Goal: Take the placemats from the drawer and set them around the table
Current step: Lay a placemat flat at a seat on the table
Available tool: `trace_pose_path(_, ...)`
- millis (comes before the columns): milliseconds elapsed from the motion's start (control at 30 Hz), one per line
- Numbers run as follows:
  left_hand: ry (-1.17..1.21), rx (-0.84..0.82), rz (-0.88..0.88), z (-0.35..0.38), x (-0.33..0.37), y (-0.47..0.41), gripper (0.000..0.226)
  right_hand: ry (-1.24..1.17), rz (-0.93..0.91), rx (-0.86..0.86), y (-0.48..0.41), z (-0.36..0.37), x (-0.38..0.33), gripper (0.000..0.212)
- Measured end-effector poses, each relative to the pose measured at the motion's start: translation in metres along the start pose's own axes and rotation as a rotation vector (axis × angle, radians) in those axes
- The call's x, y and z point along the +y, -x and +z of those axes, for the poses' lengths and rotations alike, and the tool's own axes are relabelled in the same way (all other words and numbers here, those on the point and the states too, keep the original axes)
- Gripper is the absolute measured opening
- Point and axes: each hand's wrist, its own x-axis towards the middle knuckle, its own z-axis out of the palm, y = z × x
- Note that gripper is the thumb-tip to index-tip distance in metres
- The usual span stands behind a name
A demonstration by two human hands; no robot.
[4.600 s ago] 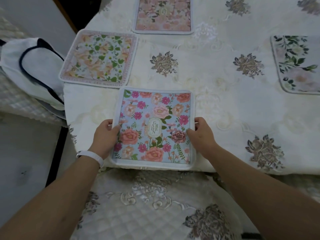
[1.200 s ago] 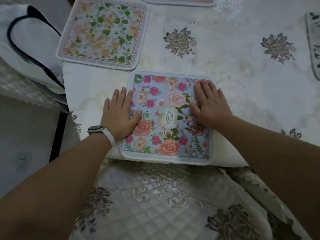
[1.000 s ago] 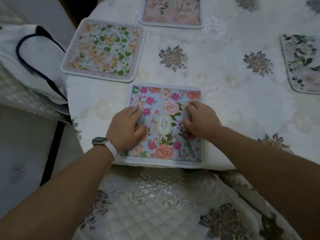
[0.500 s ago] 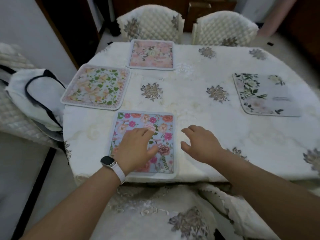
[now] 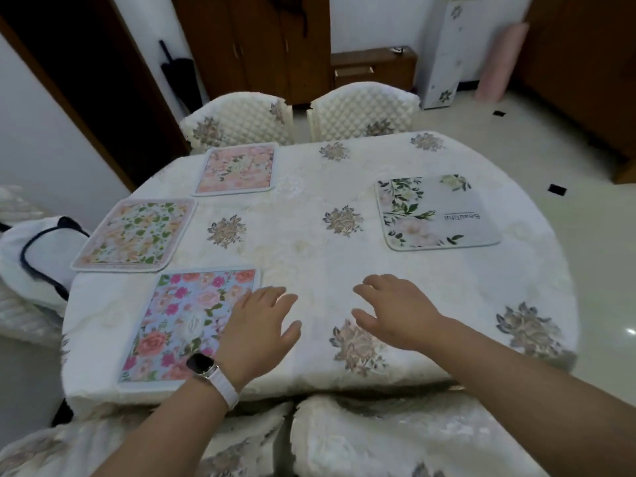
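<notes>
Four placemats lie on the table (image 5: 309, 256), on its white cloth. The blue mat (image 5: 186, 321) sits at the near left corner; the green-leaf mat (image 5: 134, 235) lies just beyond it, the pink mat (image 5: 237, 168) farther along that side, the grey mat (image 5: 435, 211) well across to the right. The left hand (image 5: 260, 333) hovers over the blue mat's right edge, fingers spread, holding nothing. The right hand (image 5: 395, 313) hangs beside it, apart, open and empty.
</notes>
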Motion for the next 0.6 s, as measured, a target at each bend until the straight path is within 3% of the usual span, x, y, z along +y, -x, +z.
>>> trace_pose_path(167, -0.007, 0.041, -0.006, -0.009, 0.079, -0.026, 0.055, -0.035, -0.008, 0.025, 0.039, -0.021, 0.072, 0.082)
trace_pose_path(300, -0.042, 0.074, 0.036, -0.018, 0.12, -0.049, 0.049, -0.051, 0.022, 0.051, 0.055, -0.04, 0.11, 0.081)
trace_pose_path(467, -0.03, 0.078, 0.075, -0.026, 0.146, -0.071, 0.048, -0.052, 0.075, 0.066, 0.064, -0.046, 0.135, 0.056)
trace_pose_path(600, 0.004, 0.101, 0.108, -0.023, 0.151, -0.082, 0.048, -0.048, 0.128, 0.032, 0.066, -0.048, 0.14, 0.07)
